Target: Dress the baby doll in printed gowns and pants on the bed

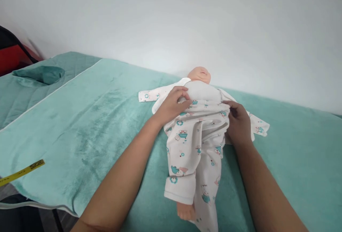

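Observation:
A baby doll (200,74) lies on its back on a teal towel (88,125), head away from me. It wears white patterned trousers (196,146) and a matching top (157,94) lies open under it. My left hand (173,103) is closed on the trousers' waistband at the doll's left side. My right hand (238,121) grips the waistband at the other side. One bare foot (185,211) sticks out of the nearer trouser leg.
The towel covers a padded table with a teal quilted sheet (29,89) at the left. A yellow measuring tape (21,172) hangs by the table's left front edge. A red and black object (12,55) stands at far left. A white wall runs behind.

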Action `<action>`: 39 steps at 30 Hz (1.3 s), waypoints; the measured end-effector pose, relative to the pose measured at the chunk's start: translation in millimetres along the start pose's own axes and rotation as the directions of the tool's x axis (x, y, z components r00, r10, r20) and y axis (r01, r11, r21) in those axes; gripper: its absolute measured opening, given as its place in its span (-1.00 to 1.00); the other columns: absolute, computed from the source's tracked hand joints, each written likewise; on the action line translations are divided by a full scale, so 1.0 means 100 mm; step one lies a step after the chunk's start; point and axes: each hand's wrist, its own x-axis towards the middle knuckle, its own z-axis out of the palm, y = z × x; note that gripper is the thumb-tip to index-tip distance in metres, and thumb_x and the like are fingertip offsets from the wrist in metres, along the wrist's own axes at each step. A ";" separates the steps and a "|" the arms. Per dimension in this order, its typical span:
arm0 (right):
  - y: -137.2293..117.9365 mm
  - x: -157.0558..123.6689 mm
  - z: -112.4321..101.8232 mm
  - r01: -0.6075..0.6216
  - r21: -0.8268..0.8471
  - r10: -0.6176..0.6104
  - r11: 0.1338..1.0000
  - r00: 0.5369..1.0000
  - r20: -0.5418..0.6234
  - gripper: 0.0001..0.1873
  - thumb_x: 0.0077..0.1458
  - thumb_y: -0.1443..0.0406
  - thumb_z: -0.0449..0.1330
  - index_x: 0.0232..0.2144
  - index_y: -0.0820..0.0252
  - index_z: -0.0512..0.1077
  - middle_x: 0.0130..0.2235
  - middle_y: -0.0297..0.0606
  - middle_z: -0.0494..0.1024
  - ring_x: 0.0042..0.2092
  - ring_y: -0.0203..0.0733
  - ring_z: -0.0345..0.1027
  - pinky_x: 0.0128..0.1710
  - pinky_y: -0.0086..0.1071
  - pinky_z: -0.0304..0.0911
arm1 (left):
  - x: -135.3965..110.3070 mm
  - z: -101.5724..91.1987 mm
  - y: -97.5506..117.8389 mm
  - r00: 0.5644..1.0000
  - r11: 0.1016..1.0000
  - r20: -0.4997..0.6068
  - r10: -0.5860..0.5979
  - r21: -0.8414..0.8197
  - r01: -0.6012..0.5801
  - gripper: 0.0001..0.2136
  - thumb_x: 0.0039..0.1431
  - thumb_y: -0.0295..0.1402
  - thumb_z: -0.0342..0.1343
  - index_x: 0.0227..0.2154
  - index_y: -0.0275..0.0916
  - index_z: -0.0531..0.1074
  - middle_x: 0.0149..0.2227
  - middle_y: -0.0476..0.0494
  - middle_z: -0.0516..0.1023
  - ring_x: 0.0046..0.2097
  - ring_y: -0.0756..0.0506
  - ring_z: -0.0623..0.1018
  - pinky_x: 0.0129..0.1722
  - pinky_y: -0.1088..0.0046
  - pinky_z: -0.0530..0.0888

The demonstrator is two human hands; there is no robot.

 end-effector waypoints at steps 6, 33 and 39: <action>0.04 0.14 0.05 -0.092 -0.002 0.092 0.996 0.995 -0.031 -0.83 0.02 0.18 0.25 -0.29 0.01 0.41 -0.29 -0.34 0.59 -0.31 -0.17 0.44 -0.34 -0.32 0.32 | 0.01 -0.02 0.02 0.998 1.000 0.057 -0.012 0.015 0.011 -0.81 0.16 -0.23 0.16 -0.43 -0.21 0.33 0.12 -0.17 0.36 0.04 -0.13 0.39 0.11 0.31 0.27; -0.62 0.74 0.27 0.306 -0.486 -0.009 0.819 0.853 0.521 -0.81 0.07 0.08 0.21 -0.38 0.02 0.50 0.08 -0.32 0.53 0.08 0.05 0.37 0.04 -0.14 0.21 | 0.16 -0.02 -0.20 0.998 0.997 -0.034 -0.056 -0.055 0.055 -0.84 0.22 -0.28 0.04 -0.43 -0.18 0.23 -0.29 -0.02 0.42 -0.13 -0.08 0.42 -0.10 0.41 0.31; -0.78 0.86 0.56 0.445 -0.748 -0.018 0.492 0.865 0.502 -0.79 0.08 0.12 0.13 -0.50 0.09 0.34 -0.48 -0.35 0.46 -0.40 -0.16 0.29 -0.37 -0.33 0.08 | 0.36 -0.02 -0.34 0.958 0.972 -0.199 -0.207 0.067 0.224 -0.84 0.23 -0.33 0.03 -0.44 -0.18 0.19 -0.48 0.06 0.28 -0.37 -0.02 0.31 -0.29 0.45 0.24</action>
